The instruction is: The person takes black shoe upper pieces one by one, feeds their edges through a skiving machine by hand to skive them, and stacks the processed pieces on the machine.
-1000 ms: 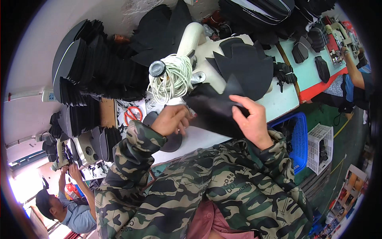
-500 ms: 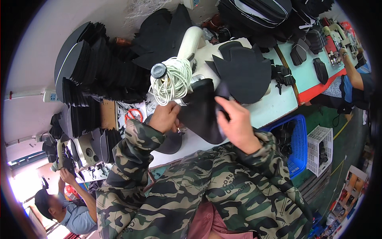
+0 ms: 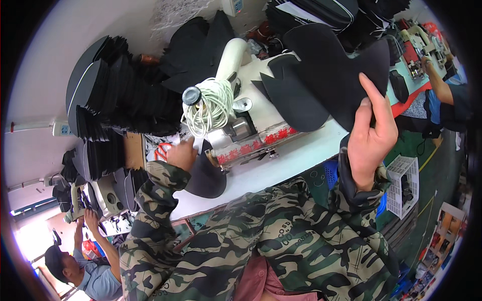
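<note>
Right hand pinches black cutout edge (lifted clear) | left hand grip unclear, beside sewing machine

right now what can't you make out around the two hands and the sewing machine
- Head view: the left hand shows only its back; its fingertips and whatever they touch are hidden behind it.
- The needle area of the sewing machine is covered by the white cord coil.
- The black fabric piece in the right hand hides the table behind it.
- The stacked black pieces blur together, uncountable.
</note>
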The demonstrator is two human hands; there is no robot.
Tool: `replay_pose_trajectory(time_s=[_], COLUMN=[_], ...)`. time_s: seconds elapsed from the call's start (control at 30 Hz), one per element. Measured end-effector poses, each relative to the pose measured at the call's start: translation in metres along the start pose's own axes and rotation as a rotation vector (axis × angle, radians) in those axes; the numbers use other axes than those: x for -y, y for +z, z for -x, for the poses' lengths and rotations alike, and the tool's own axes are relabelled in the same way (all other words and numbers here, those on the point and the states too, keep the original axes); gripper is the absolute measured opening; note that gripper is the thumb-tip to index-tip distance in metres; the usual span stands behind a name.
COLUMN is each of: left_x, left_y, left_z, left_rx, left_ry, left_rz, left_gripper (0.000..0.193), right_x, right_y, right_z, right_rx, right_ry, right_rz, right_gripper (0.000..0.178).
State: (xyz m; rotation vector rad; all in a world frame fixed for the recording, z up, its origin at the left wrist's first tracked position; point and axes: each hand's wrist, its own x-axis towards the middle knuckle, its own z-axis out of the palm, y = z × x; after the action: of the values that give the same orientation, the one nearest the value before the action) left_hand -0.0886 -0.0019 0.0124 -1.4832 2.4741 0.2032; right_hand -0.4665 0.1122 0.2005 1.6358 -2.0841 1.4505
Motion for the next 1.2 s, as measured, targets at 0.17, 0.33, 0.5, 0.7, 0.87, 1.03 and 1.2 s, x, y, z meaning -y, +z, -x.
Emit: replay_pose_trajectory(time_s=[0.17, 0.33, 0.5, 0.7, 0.87, 1.03, 1.2], left_x=[0.008, 0.004, 0.013, -0.033, -0.069, -0.032, -0.019], left_y=[0.032, 0.031, 0.041, -0.073, -0.145, -0.080, -0.089], left_z=[0.012, 0.018, 0.021, 0.027, 0.030, 0.005, -0.013], left_rx=[0.164, -0.020, -0.261, 0.693, 0.599, 0.940, 0.891], left_ry=[0.205, 0.309, 0.552, 0.572, 0.517, 0.071, -0.126], left_rz=[-0.079, -0.137, -0.203, 0.486, 0.859, 1.451, 1.427], left_gripper=[0.041, 0.036, 0.015, 0.022, 0.022, 0.021, 0.026], right_x=[-0.029, -0.053, -0.024, -0.028, -0.010, 0.023, 0.049], right_y=[0.056, 0.071, 0.068, 0.073, 0.085, 0.104, 0.131], right_z=[0.038, 0.066, 0.072, 0.094, 0.086, 0.148, 0.147], right_rx=[0.568, 0.515, 0.582, 1.265, 1.447, 0.916, 1.112], right_ry=[-0.181, -0.207, -0.092, -0.031, 0.285, 0.110, 0.668], right_rz=[0.055, 0.045, -0.206, -0.727, -0.903, -0.735, -1.230], right_gripper=[0.027, 0.029, 0.028, 0.027, 0.024, 0.032, 0.047])
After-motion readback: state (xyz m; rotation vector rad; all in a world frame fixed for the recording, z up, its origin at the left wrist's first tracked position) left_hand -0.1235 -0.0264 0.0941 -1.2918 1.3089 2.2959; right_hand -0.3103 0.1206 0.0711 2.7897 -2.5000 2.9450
